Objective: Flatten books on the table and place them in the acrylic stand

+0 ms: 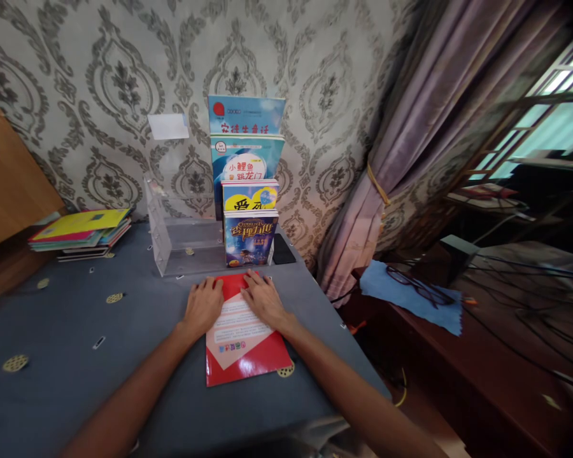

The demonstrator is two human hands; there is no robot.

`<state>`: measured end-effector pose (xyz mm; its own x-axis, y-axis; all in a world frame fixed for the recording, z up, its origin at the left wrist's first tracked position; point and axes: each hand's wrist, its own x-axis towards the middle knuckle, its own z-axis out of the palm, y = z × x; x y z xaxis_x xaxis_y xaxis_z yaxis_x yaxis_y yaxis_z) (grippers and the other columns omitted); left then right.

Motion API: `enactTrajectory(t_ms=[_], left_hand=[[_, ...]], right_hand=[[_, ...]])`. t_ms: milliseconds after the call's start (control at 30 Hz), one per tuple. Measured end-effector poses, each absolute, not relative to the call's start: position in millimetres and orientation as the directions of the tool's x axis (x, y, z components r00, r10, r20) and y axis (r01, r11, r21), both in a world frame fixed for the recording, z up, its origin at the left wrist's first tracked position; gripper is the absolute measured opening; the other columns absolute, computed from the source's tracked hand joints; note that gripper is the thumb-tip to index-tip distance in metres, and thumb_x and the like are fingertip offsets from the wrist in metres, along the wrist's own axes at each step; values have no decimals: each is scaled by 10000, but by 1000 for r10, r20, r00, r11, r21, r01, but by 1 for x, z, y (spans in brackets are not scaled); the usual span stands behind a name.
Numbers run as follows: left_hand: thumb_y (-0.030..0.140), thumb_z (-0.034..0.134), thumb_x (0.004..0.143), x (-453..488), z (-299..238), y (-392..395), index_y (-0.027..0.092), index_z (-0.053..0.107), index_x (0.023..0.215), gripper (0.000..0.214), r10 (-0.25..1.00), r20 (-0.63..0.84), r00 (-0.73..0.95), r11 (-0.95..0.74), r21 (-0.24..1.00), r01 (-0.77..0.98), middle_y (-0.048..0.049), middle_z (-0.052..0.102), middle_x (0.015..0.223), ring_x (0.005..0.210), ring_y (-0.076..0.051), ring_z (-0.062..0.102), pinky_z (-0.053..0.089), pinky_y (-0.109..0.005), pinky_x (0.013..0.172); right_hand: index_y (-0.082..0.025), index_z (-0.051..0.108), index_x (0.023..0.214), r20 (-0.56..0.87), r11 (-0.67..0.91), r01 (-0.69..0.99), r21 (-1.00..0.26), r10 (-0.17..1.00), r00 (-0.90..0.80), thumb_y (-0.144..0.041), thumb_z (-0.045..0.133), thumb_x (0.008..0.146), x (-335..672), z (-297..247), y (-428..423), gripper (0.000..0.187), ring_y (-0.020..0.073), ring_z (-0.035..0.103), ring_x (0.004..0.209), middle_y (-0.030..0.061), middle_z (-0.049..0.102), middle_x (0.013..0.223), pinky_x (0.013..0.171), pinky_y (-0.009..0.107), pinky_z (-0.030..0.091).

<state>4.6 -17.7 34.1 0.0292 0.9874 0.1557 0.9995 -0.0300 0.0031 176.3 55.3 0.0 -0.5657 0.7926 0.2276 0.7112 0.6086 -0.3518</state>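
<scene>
A red book (241, 346) with a white panel lies flat on the grey-blue table (76, 331) in front of me. My left hand (203, 307) rests on its upper left edge, fingers flat. My right hand (262, 298) lies across its upper right part, fingers stretched out. Just beyond stands a clear acrylic tiered rack (172, 235) with several upright books (248, 191) in its right side, the front one dark blue.
A stack of flat books (81, 232) lies at the table's far left beside a wooden board (4, 178). A purple curtain (410, 146) hangs at right. Glasses (413, 283) lie on a blue cloth (439, 312) on a wooden bench with cables.
</scene>
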Motion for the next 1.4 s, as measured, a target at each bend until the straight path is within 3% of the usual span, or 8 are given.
enactTrajectory(t_ms=[233,433,600,733,967,1133,1400], left_hand=[[179,353,991,5,34,-18,159,619,1173,322,989,144,43,-37,-39,999,-157,625,1200,1072,-286,603,421,-431,915],[188,366,984,3,31,-18,188,611,1190,320,987,158,32,-25,-42,999,-140,622,1221,1086,-267,579,411,-422,941],[205,361,988,2,30,-17,182,623,1177,323,985,165,46,-44,-15,999,-149,621,1207,1086,-280,573,406,-438,936],[227,356,999,1,29,-16,178,627,1180,330,982,176,63,-64,-2,998,-150,622,1206,1096,-288,580,387,-455,960],[274,372,1006,-3,26,-14,174,619,1213,337,974,196,112,-108,-32,994,-134,631,1227,1113,-266,584,387,-418,987],[279,380,1005,-3,24,-12,172,618,1238,350,963,219,158,-168,29,985,-135,621,1253,1138,-259,578,401,-419,1015],[127,418,923,-1,11,-2,214,624,1269,412,913,290,286,-332,123,935,-110,611,1303,1197,-263,564,422,-464,1063]], right_hand=[[-104,550,1377,227,613,700,-367,789,-571,-284,449,988,175,-1,57,440,277,437,1409,213,460,1511,1169,502,295],[-131,613,1313,252,642,628,-440,760,-600,-240,489,967,183,4,65,383,265,497,1363,184,574,1418,1149,469,346],[-204,688,1226,271,607,546,-577,773,-573,-193,489,949,193,8,78,341,232,622,1219,91,687,1289,1072,391,452],[-208,718,1180,281,571,508,-646,796,-537,-160,499,928,196,6,84,337,231,658,1162,66,713,1245,1039,386,486],[-219,717,1188,261,543,504,-672,810,-525,-161,528,915,196,3,86,337,238,653,1176,61,709,1255,1042,400,490],[-214,715,1188,239,519,491,-699,818,-524,-171,516,932,196,2,88,327,233,659,1161,64,711,1253,1039,398,487],[-180,707,1199,256,549,485,-681,799,-544,-180,507,931,196,-1,92,335,233,658,1158,85,710,1251,1033,395,484]])
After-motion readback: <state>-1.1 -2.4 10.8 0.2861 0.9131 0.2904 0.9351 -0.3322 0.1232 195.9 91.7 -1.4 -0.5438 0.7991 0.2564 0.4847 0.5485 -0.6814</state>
